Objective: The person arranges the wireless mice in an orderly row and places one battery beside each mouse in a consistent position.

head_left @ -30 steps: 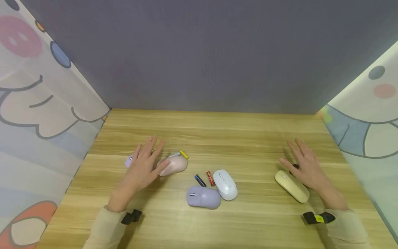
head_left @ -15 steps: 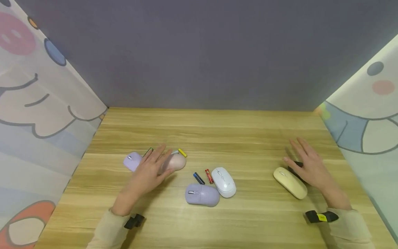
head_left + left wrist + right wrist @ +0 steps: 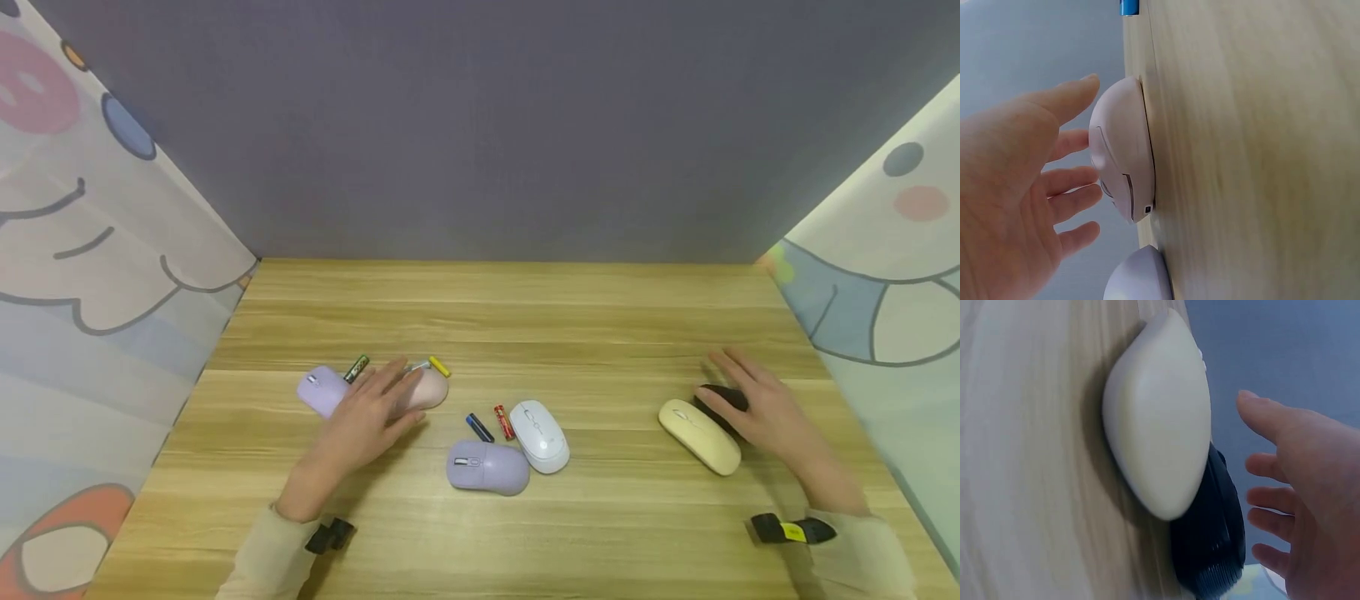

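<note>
My left hand (image 3: 363, 421) is over the pale pink mouse (image 3: 427, 389), fingers spread and loosely bent. In the left wrist view the thumb and fingers are close to that mouse (image 3: 1119, 144), not closed round it. A light purple mouse (image 3: 322, 390) lies just left of the hand. On the right, my right hand (image 3: 765, 412) hovers over a black mouse (image 3: 723, 400), partly covering it. A cream-yellow mouse (image 3: 699, 437) lies beside the black one. The right wrist view shows the fingers apart from both the yellow mouse (image 3: 1160, 419) and the black mouse (image 3: 1210, 537).
Mid-table lie a grey-purple mouse (image 3: 487, 467), a white mouse (image 3: 540, 437), a blue-and-black battery (image 3: 479, 427) and a red battery (image 3: 504, 422). A green-black battery (image 3: 356, 368) and a yellow battery (image 3: 439, 367) lie near the left hand. A grey panel (image 3: 480, 133) stands behind the table.
My left hand has shifted right, off the light purple mouse and further over the pink one. My right hand has moved slightly right, staying over the black mouse.
</note>
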`<control>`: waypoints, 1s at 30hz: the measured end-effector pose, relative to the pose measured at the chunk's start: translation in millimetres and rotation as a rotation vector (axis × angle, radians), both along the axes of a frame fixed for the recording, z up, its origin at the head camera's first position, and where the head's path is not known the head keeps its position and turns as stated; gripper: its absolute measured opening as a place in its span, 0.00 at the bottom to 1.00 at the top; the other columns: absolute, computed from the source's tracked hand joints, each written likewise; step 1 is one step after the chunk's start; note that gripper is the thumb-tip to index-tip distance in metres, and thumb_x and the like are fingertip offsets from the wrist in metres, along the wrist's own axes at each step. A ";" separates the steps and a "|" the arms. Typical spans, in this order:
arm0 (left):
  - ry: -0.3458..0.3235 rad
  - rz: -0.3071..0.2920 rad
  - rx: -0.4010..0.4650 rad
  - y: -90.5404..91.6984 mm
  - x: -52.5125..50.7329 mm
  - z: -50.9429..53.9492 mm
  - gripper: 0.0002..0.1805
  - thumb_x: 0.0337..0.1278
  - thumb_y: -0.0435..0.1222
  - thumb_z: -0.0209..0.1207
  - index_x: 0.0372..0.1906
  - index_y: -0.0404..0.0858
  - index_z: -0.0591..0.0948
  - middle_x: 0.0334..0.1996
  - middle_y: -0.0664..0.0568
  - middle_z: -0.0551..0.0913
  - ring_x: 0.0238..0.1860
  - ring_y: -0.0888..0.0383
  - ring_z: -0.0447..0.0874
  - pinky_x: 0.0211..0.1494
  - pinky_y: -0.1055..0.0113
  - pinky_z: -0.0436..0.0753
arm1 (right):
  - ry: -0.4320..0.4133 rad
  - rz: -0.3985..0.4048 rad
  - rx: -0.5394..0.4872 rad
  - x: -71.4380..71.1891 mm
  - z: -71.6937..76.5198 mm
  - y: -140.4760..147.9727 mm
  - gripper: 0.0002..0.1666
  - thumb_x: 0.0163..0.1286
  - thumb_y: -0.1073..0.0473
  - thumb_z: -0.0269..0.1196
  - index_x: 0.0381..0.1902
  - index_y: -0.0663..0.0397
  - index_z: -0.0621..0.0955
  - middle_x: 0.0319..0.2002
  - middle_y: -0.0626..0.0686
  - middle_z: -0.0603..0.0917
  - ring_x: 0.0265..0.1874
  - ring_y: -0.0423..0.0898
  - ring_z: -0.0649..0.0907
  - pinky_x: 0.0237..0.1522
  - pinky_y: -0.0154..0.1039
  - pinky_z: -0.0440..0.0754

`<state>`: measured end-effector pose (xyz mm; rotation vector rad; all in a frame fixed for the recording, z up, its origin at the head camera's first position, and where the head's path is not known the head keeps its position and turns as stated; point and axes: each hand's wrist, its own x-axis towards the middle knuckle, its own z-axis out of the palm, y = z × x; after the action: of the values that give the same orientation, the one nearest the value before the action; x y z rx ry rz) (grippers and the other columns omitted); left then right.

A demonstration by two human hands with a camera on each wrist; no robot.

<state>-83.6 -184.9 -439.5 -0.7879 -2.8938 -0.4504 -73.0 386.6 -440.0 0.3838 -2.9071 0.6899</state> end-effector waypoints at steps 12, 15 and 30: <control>0.038 -0.014 0.060 0.6 -1.7 -3.2 0.35 0.61 0.44 0.72 0.70 0.34 0.76 0.68 0.32 0.75 0.65 0.34 0.78 0.68 0.39 0.78 | 0.028 0.079 -0.040 12.6 -1.1 14.5 0.43 0.68 0.58 0.71 0.76 0.62 0.67 0.69 0.77 0.69 0.63 0.81 0.68 0.70 0.75 0.61; 0.059 -0.027 0.087 1.7 -3.0 -3.4 0.33 0.59 0.41 0.73 0.67 0.32 0.78 0.67 0.33 0.76 0.64 0.35 0.79 0.68 0.42 0.79 | 0.097 0.127 -0.031 14.1 -5.0 18.1 0.44 0.63 0.61 0.75 0.74 0.63 0.70 0.67 0.75 0.72 0.64 0.76 0.70 0.82 0.44 0.56; 0.053 -0.029 0.104 4.7 -6.1 -2.0 0.30 0.58 0.36 0.74 0.64 0.30 0.80 0.61 0.36 0.82 0.59 0.39 0.84 0.62 0.47 0.85 | 0.145 0.217 -0.020 14.3 -9.8 29.1 0.49 0.48 0.66 0.81 0.70 0.61 0.75 0.72 0.45 0.72 0.69 0.17 0.55 0.67 0.12 0.48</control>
<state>-89.6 -180.3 -441.5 -0.8139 -2.7883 -0.5689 -58.7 415.7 -449.8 0.7231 -2.7447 0.6880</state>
